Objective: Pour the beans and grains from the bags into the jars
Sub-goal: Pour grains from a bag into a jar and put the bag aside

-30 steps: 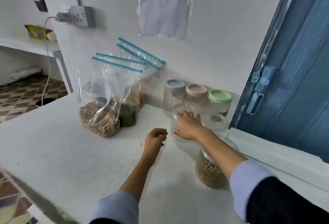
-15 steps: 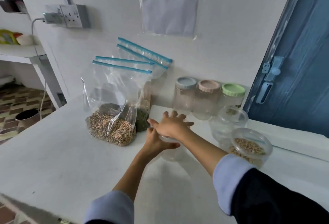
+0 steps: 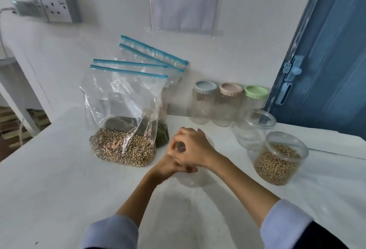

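1. A clear empty jar (image 3: 191, 177) has been drawn from beside the other jars to the middle of the tabletop (image 3: 59, 189), where it now stands directly under both hands.
2. The right hand (image 3: 193, 152) is laid over the jar's mouth with its fingers curled down around the rim; half a second ago those fingers were spread flat.
3. The left hand (image 3: 170, 164) is pressed against the jar's near-left side, partly under the right hand; its fingers appear wrapped round the wall, though most are hidden.
4. Whether a lid is on this jar cannot be told, since the mouth is covered.
5. The front bag of beans (image 3: 122, 130) stands just left of the hands, its blue zip strip closed; a bag of green grains (image 3: 162, 135) is seen behind it.
6. To the right of the hands, a jar holding beans (image 3: 281, 159) and another open jar (image 3: 254, 128) are set, with three lidded jars (image 3: 229, 104) beyond.
7. It is judged that a fresh jar is being readied, so one pour is done and the next is near.
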{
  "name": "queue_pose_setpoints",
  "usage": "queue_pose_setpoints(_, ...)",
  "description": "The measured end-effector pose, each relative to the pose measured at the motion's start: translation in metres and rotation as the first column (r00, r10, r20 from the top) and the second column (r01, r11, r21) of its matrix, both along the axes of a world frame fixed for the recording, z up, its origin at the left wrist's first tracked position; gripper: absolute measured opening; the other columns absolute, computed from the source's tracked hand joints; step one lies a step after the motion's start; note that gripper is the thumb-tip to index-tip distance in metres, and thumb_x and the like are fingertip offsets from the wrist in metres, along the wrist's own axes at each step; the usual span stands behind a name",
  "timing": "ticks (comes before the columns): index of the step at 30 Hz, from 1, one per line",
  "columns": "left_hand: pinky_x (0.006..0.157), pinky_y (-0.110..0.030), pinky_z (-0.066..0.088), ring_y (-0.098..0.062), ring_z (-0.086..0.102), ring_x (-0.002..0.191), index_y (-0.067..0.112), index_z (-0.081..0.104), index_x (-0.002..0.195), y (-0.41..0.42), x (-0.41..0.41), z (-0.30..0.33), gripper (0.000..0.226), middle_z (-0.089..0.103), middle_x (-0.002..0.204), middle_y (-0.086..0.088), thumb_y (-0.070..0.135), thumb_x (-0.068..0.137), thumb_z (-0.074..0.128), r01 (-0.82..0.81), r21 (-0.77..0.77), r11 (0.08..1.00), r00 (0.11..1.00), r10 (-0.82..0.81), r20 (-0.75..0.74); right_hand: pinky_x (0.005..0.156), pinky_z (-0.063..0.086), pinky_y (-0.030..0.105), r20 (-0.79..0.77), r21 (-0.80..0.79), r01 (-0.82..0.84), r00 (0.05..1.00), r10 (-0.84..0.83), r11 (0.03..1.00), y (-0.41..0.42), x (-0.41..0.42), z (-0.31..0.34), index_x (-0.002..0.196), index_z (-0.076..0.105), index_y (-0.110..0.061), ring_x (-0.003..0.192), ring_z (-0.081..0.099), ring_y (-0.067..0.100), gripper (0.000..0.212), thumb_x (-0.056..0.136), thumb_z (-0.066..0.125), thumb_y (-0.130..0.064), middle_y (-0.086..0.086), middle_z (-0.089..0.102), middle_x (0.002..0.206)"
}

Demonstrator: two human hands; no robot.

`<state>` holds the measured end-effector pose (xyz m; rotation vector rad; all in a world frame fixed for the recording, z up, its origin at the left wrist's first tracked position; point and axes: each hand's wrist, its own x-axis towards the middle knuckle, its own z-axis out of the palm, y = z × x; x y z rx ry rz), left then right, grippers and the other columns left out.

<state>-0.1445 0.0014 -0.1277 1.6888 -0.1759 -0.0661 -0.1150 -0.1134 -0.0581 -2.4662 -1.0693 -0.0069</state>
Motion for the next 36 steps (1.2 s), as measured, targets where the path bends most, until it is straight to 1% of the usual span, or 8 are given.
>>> queue_pose_setpoints(5,0.088,-0.034,0.054,-0.019,0.059,0.111,0.009,0.044,0.127,-0.003,-0.001,0.001,0.083,0.06,0.116,-0.008,0.029,0.056,0.082,-0.035,0.018,0.999,0.999,0.034,0.018,0.058,0.042,0.027,0.0,0.299,0.152,0.987,-0.16,0.942,0.009,-0.023,0.022,0.045,0.046,-0.016,0.045,0.045,0.014,0.053,0.092,0.056,-0.038,0.004,0.049,0.047)
queue_pose_setpoints(12,0.081,-0.023,0.054,-0.017,0.051,0.118,0.026,0.034,0.122,-0.002,-0.006,0.001,0.088,0.043,0.131,-0.01,0.029,0.047,0.08,-0.05,-0.036,0.998,0.999,0.05,-0.001,0.119,0.007,0.048,0.12,-0.252,0.134,0.987,-0.107,0.958,0.007,-0.015,0.003,0.134,0.048,-0.009,0.139,0.03,0.021,0.06,0.094,0.041,-0.053,0.007,0.041,0.147)
queue_pose_setpoints(16,0.084,-0.021,0.051,-0.016,0.05,0.11,0.018,0.048,0.108,-0.012,-0.019,0.018,0.062,0.051,0.112,-0.003,0.049,0.056,0.06,-0.029,-0.022,0.999,0.998,0.03,0.051,0.08,0.05,0.024,0.336,0.279,-0.048,0.941,-0.05,0.959,0.01,-0.026,-0.003,0.056,0.065,-0.01,0.045,0.042,0.003,0.054,0.088,0.045,-0.048,-0.006,0.054,0.051)
queue_pose_setpoints(18,0.087,-0.02,0.047,-0.016,0.05,0.106,0.015,0.05,0.109,-0.015,-0.018,0.02,0.049,0.051,0.101,0.002,0.042,0.069,0.061,-0.07,-0.019,0.997,0.996,0.071,0.058,0.049,0.031,0.011,0.432,0.425,-0.051,0.889,-0.153,0.904,0.013,-0.029,0.004,0.046,0.057,-0.012,0.039,0.025,0.0,0.05,0.087,0.053,-0.041,-0.011,0.036,0.044)
queue_pose_setpoints(21,0.097,-0.033,0.049,-0.022,0.048,0.122,0.033,0.042,0.119,-0.009,-0.012,0.012,0.068,0.049,0.123,-0.004,0.034,0.059,0.075,-0.045,0.034,0.998,0.999,0.044,0.017,0.083,0.046,0.037,0.331,0.112,0.109,0.933,-0.14,0.988,0.016,-0.024,0.015,0.095,0.066,-0.01,0.089,0.055,0.017,0.045,0.091,0.05,-0.052,0.003,0.062,0.095)
queue_pose_setpoints(24,0.114,-0.042,0.029,-0.018,0.023,0.139,0.053,0.028,0.115,-0.006,-0.011,0.007,0.084,0.022,0.144,0.008,0.036,0.05,0.08,-0.021,0.083,0.996,1.0,0.021,0.0,0.112,0.002,0.062,0.161,-0.426,0.283,0.958,-0.236,0.859,0.009,-0.013,0.015,0.149,0.019,-0.014,0.144,0.005,0.038,0.088,0.085,0.026,-0.074,0.012,0.009,0.158)
queue_pose_setpoints(28,0.085,-0.019,0.051,0.009,0.051,0.11,0.038,0.026,0.115,-0.006,-0.006,0.001,0.085,0.036,0.13,0.01,-0.007,0.064,0.077,-0.053,-0.053,0.997,0.998,0.051,-0.037,0.107,0.022,0.061,0.082,-0.478,0.223,0.974,-0.209,0.85,0.006,-0.003,0.007,0.149,0.013,-0.032,0.136,0.02,0.044,0.082,0.083,0.037,-0.074,0.012,0.018,0.153)
queue_pose_setpoints(36,0.104,-0.04,0.044,-0.017,0.048,0.126,0.023,0.025,0.136,0.001,0.003,-0.008,0.108,0.047,0.133,-0.009,0.028,0.051,0.091,-0.038,0.005,0.999,0.999,0.038,-0.032,0.096,0.031,0.038,-0.014,-0.339,-0.04,0.999,0.038,0.94,-0.012,0.018,0.018,0.137,0.041,-0.042,0.119,0.035,0.018,0.07,0.074,0.069,-0.055,-0.002,0.039,0.13)
